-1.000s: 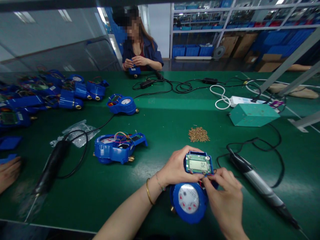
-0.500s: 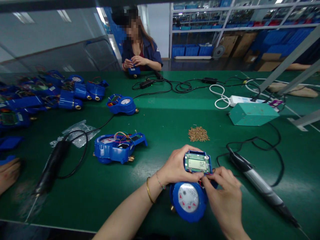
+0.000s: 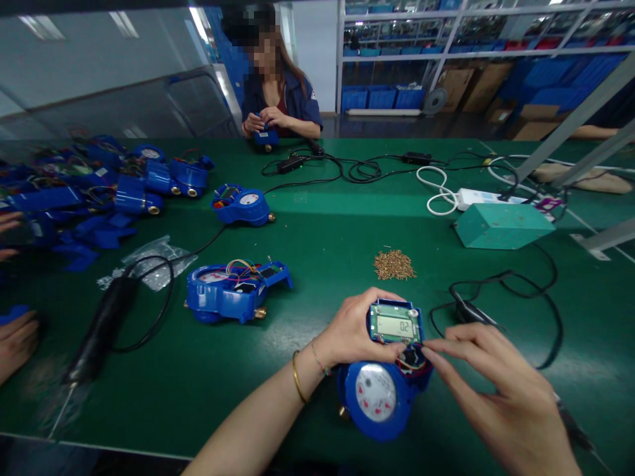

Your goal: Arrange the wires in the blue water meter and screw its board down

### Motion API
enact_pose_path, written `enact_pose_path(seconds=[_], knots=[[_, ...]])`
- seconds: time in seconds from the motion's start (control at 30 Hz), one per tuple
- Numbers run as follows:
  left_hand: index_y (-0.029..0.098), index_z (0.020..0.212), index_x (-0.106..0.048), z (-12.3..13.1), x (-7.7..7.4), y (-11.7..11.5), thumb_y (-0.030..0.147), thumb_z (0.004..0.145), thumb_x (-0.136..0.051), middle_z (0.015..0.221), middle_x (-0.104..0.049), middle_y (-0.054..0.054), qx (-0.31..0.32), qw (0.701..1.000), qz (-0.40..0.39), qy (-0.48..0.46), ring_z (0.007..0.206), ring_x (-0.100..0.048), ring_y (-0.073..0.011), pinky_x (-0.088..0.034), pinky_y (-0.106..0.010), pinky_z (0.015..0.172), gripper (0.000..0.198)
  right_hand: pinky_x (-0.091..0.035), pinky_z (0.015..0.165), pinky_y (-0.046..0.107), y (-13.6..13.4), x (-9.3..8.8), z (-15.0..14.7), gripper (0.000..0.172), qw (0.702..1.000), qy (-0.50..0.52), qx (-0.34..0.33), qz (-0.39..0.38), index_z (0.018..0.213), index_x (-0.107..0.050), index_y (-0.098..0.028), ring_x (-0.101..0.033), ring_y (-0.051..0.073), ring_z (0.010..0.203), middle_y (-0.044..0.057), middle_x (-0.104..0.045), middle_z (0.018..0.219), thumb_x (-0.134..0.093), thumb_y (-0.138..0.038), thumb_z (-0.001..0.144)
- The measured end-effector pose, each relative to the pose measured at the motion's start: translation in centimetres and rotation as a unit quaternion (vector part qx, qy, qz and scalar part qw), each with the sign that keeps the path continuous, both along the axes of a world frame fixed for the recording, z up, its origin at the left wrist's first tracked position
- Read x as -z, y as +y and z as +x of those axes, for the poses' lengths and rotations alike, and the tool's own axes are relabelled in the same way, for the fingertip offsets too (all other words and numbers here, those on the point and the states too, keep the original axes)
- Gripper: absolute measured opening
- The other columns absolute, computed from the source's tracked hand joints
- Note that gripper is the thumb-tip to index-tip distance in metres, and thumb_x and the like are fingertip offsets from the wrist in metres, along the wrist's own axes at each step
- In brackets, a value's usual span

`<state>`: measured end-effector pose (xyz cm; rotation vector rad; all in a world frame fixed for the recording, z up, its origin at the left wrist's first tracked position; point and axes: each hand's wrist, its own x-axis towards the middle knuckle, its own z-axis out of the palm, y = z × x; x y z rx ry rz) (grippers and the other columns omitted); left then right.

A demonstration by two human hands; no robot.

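Gripping the blue water meter (image 3: 380, 396) from its left side, the left hand (image 3: 354, 330) wraps its fingers (image 3: 384, 295) over the top edge of the green display board (image 3: 395, 324), thumb pressed under the board's lower edge, so the meter is clamped firmly against the green desk (image 3: 327, 244). The right hand (image 3: 501, 396) lies just right of the meter with its fingers (image 3: 446, 348) spread loosely and holding nothing; only the index tip touches the red and black wires at the board's lower right corner. Past those fingers, a black cable (image 3: 501, 281) loops across the desk, and a heap of small brass screws (image 3: 394, 265) sits beyond the board. Left of the left hand lies an open blue meter (image 3: 233, 291) with coloured wires, and farther left a black electric screwdriver (image 3: 102, 327). Another person's hand (image 3: 17, 340) rests at the desk's left edge.
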<state>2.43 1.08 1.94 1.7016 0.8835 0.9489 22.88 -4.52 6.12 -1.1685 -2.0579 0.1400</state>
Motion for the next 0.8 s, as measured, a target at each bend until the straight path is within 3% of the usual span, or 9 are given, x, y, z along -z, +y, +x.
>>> enact_pose_path(seconds=[0.23,0.57,0.8], knots=[[0.018,0.119,-0.06,0.2,0.1,0.1,0.026,0.063,-0.077,0.112,-0.073,-0.009,0.005,1.0,0.007,-0.001,0.098,-0.071,-0.0248,-0.054,-0.036,0.089,0.059,-0.045,0.07,0.031,1.2,0.5,-0.5,0.006,0.998,-0.041,-0.054,0.001,0.095,-0.067,-0.019,-0.057,0.018,0.08,0.005,-0.06,0.088,-0.061,-0.019,0.093],[0.017,0.121,-0.059,0.3,0.1,0.0,0.027,0.065,-0.078,0.113,-0.073,-0.009,0.011,1.0,0.024,0.004,0.098,-0.071,-0.0235,-0.054,-0.033,0.087,0.06,-0.036,0.072,0.035,2.3,-1.1,0.4,0.014,0.986,-0.12,-0.11,-0.028,0.092,-0.066,-0.02,-0.054,0.02,0.082,0.004,-0.062,0.088,-0.055,-0.028,0.098],[0.016,0.122,-0.059,0.3,0.2,0.2,0.03,0.066,-0.079,0.114,-0.072,-0.01,0.02,0.999,0.038,0.005,0.099,-0.07,-0.0241,-0.053,-0.033,0.087,0.061,-0.033,0.071,0.034,3.2,-1.1,0.8,0.014,0.977,-0.147,-0.149,-0.025,0.094,-0.066,-0.021,-0.054,0.019,0.08,0.003,-0.064,0.087,-0.055,-0.028,0.099]])
